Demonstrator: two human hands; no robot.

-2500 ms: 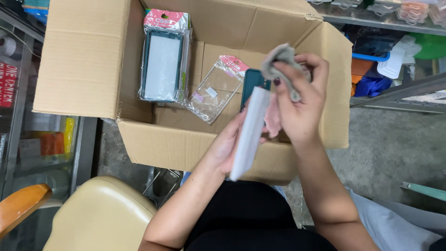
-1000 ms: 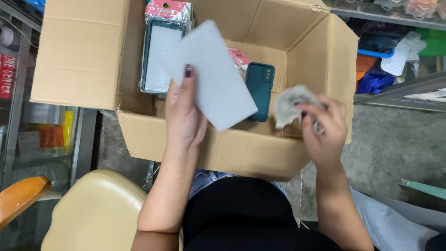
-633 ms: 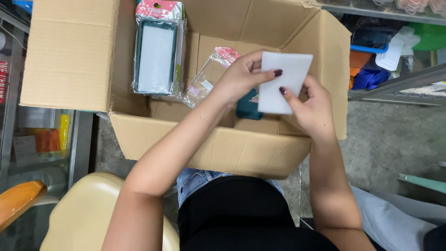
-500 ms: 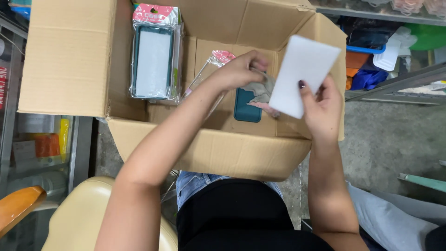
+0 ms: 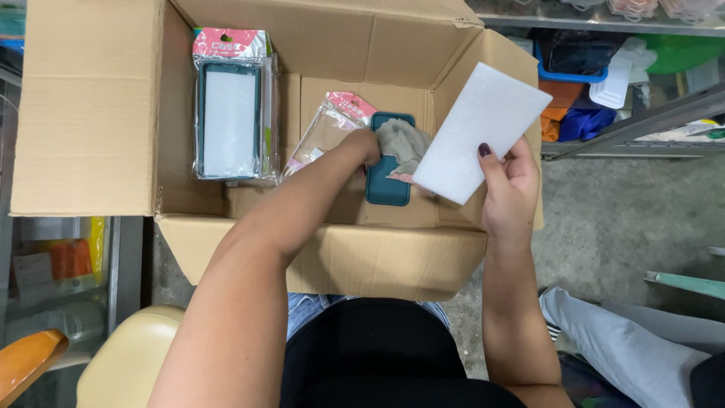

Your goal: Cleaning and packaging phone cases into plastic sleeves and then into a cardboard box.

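Your left hand point(image 5: 368, 145) reaches deep into the open cardboard box point(image 5: 91, 113), its fingers closed on a grey cloth point(image 5: 404, 143) that lies over the top of a dark teal phone case point(image 5: 387, 181) on the box floor. Your right hand point(image 5: 510, 189) is closed on the lower corner of a white foam sheet point(image 5: 479, 132), holding it tilted above the box's right flap. A packaged case point(image 5: 230, 106) stands against the box's back left, and a clear bag point(image 5: 328, 132) lies just left of your left hand.
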